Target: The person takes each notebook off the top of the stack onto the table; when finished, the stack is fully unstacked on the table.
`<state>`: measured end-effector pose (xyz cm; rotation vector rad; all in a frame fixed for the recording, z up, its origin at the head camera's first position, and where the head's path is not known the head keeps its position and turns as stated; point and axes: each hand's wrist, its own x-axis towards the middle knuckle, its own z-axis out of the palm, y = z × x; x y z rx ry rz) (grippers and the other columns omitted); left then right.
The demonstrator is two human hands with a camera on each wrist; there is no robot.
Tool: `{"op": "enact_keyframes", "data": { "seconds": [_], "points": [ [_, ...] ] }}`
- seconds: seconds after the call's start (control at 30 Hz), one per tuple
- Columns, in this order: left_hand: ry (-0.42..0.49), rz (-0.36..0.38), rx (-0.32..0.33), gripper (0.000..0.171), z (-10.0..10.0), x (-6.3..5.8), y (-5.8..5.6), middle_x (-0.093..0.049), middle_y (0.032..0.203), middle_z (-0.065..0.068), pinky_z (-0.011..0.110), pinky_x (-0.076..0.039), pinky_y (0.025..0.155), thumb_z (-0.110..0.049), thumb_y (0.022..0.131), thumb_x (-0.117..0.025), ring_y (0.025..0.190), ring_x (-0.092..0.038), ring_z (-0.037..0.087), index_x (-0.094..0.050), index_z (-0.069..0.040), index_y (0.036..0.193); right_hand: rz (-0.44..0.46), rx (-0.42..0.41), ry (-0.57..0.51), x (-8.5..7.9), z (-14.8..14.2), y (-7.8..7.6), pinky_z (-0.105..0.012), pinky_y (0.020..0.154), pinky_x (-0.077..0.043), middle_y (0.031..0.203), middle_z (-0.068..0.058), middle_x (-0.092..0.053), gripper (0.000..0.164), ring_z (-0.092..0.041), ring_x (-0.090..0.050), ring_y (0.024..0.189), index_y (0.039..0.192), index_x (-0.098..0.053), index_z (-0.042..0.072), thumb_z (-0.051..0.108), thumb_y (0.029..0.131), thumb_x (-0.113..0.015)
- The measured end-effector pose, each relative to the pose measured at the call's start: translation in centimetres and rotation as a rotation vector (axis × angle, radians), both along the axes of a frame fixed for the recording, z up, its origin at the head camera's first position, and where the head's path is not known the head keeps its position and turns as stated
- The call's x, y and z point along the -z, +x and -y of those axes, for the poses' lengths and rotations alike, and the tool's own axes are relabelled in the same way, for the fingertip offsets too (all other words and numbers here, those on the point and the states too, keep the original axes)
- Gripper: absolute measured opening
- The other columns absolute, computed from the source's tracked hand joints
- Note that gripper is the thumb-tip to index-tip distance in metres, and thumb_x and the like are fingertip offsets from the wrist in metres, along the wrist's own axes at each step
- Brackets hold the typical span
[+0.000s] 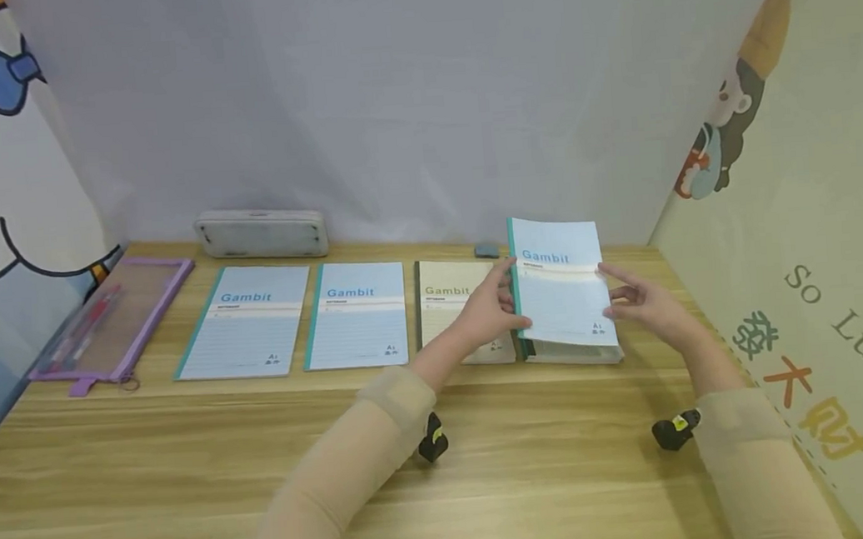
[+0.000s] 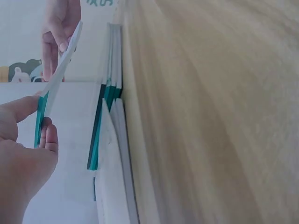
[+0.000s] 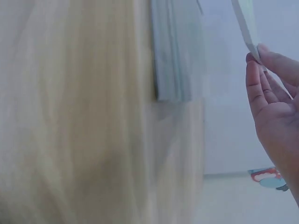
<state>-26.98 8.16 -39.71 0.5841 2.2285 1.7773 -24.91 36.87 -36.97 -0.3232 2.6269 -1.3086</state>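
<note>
A blue Gambit notebook with a teal spine is held up by both hands over a stack of notebooks at the right. My left hand pinches its spine side, thumb on the cover, as the left wrist view shows at the teal spine. The right hand pinches the opposite edge; in the right wrist view thumb and fingers meet at the corner of the notebook. Below it, the stack lies flat. A cream Gambit notebook is partly hidden behind the left hand.
Two more blue notebooks lie in a row to the left. Farther left is a purple-edged mesh pouch with pens. A pale pencil case and a small grey eraser-like block sit by the back wall.
</note>
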Motion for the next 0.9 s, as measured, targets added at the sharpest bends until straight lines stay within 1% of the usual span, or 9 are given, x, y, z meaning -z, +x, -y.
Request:
{"op": "enact_keyframes", "data": {
  "seconds": [0.1,0.2,0.3,0.43,0.5,0.6,0.73,0.83,0.9],
  "points": [
    [0.050,0.028,0.002,0.098,0.6,-0.6,-0.1,-0.045,0.138,0.013,0.027,-0.051,0.083,0.002,0.077,-0.075,0.095,-0.057,0.018,-0.016,-0.019,0.152,-0.002,-0.003,-0.026,-0.8,0.7,0.0,-0.014,0.082,-0.047,0.146,-0.016,-0.034,0.075,-0.001,-0.051,0.105,0.151,-0.024,0.022,0.022,0.089,-0.066],
    [0.045,0.026,-0.003,0.097,1.3,-1.2,-0.3,-0.048,0.134,0.011,0.027,-0.052,0.082,0.003,0.077,-0.074,0.095,-0.058,0.017,-0.018,-0.018,0.152,0.013,0.005,-0.066,-1.5,1.3,0.0,-0.014,0.082,-0.048,0.142,-0.014,-0.038,0.074,0.000,-0.053,0.104,0.151,-0.026,0.020,0.020,0.089,-0.066],
    [0.022,0.014,0.007,0.095,2.1,-1.9,-0.4,-0.048,0.136,0.009,0.026,-0.052,0.082,0.002,0.077,-0.074,0.096,-0.058,0.018,-0.019,-0.017,0.152,0.014,0.002,-0.072,-2.2,2.0,0.0,-0.015,0.083,-0.047,0.145,-0.013,-0.036,0.073,-0.002,-0.054,0.104,0.150,-0.027,0.017,0.019,0.089,-0.066],
    [0.001,-0.007,0.020,0.093,3.3,-3.0,-0.6,-0.047,0.135,0.007,0.026,-0.052,0.080,0.002,0.078,-0.074,0.098,-0.056,0.020,-0.020,-0.016,0.152,0.011,0.016,-0.025,-3.1,3.0,0.1,-0.016,0.086,-0.045,0.147,-0.009,-0.037,0.071,-0.005,-0.052,0.108,0.149,-0.031,0.021,0.025,0.088,-0.068],
    [-0.012,-0.014,0.019,0.093,3.9,-3.5,-0.6,-0.047,0.134,0.006,0.027,-0.053,0.079,0.001,0.078,-0.074,0.099,-0.056,0.021,-0.020,-0.017,0.152,0.010,0.028,-0.022,-3.6,3.5,0.1,-0.016,0.086,-0.044,0.147,-0.005,-0.038,0.070,-0.006,-0.052,0.109,0.148,-0.034,0.024,0.026,0.087,-0.069],
    [-0.037,-0.027,0.018,0.092,4.8,-4.1,-0.7,-0.047,0.133,0.005,0.027,-0.053,0.076,-0.002,0.079,-0.074,0.101,-0.055,0.021,-0.020,-0.019,0.152,-0.002,0.033,-0.043,-4.2,4.4,0.2,-0.016,0.086,-0.044,0.149,-0.001,-0.036,0.067,-0.007,-0.052,0.110,0.147,-0.036,0.024,0.025,0.088,-0.068],
    [-0.090,-0.061,0.011,0.089,6.0,-5.0,-0.6,-0.045,0.135,0.004,0.026,-0.050,0.072,-0.007,0.081,-0.074,0.099,-0.054,0.017,-0.021,-0.021,0.151,-0.031,0.034,-0.047,-5.1,5.4,0.3,-0.015,0.085,-0.044,0.144,-0.002,-0.042,0.065,-0.006,-0.055,0.105,0.146,-0.038,0.023,0.023,0.088,-0.068],
    [-0.120,-0.094,-0.006,0.084,6.9,-5.8,-0.4,-0.046,0.133,0.005,0.028,-0.047,0.072,-0.011,0.083,-0.073,0.095,-0.052,0.017,-0.024,-0.022,0.151,-0.042,0.042,-0.035,-5.6,6.4,0.4,-0.015,0.085,-0.044,0.138,-0.003,-0.047,0.065,-0.007,-0.058,0.100,0.145,-0.039,0.025,0.025,0.087,-0.069],
    [-0.138,-0.112,-0.014,0.082,7.6,-6.2,-0.3,-0.046,0.130,0.005,0.030,-0.045,0.073,-0.013,0.084,-0.072,0.094,-0.051,0.017,-0.025,-0.022,0.150,-0.047,0.038,-0.045,-5.9,7.1,0.5,-0.017,0.085,-0.046,0.137,-0.002,-0.046,0.066,-0.008,-0.059,0.097,0.145,-0.039,0.026,0.025,0.086,-0.070]
  ]
}}
